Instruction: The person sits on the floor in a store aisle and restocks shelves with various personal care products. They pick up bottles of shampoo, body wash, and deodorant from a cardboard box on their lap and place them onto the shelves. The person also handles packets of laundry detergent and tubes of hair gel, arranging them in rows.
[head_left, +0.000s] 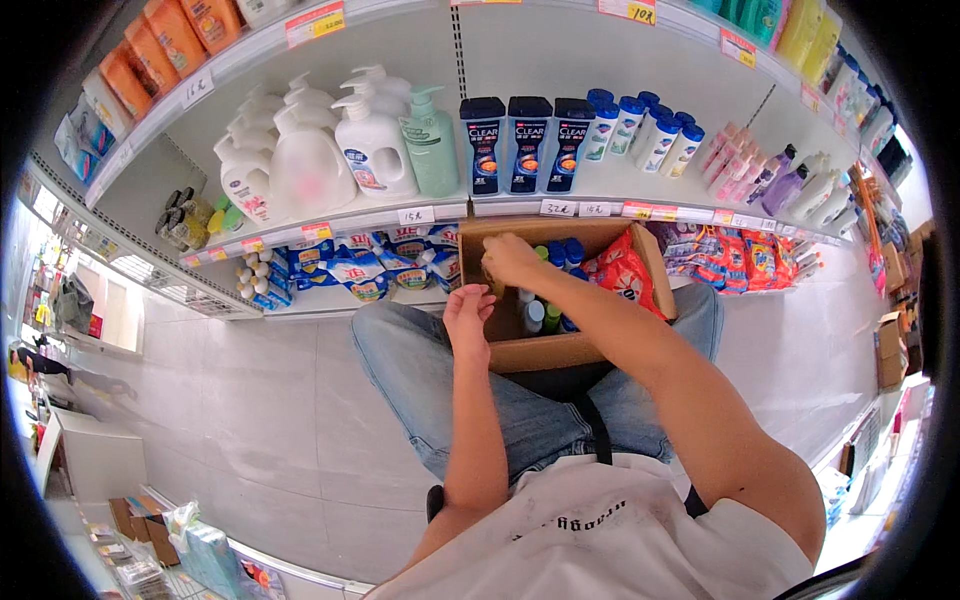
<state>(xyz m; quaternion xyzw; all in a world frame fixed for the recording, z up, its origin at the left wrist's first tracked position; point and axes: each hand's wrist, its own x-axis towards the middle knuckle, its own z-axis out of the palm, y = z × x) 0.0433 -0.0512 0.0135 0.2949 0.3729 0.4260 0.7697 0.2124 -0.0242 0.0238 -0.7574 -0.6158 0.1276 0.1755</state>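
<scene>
A cardboard box point(545, 355) sits between my knees in front of the shelf, its top uncovered. My right hand point(512, 262) reaches across to the box's left side, its fingers curled downward around something I cannot make out. Just below it, my left hand point(470, 312) is raised by the box's left wall with bent fingers drawn together. Whatever lies between the fingertips is too small and hidden to name. Inside the box are a red plastic packet point(628, 272), blue-capped bottles point(572, 252) and a pale blue bottle point(534, 316). My right forearm covers part of the contents.
Above the box, a shelf holds white pump bottles point(305, 165), a green pump bottle point(430, 145), dark blue shampoo bottles point(527, 145) and blue-capped white bottles point(660, 143). The lower shelf carries blue-and-white packets point(360, 270) on the left and red packets point(755, 262) on the right.
</scene>
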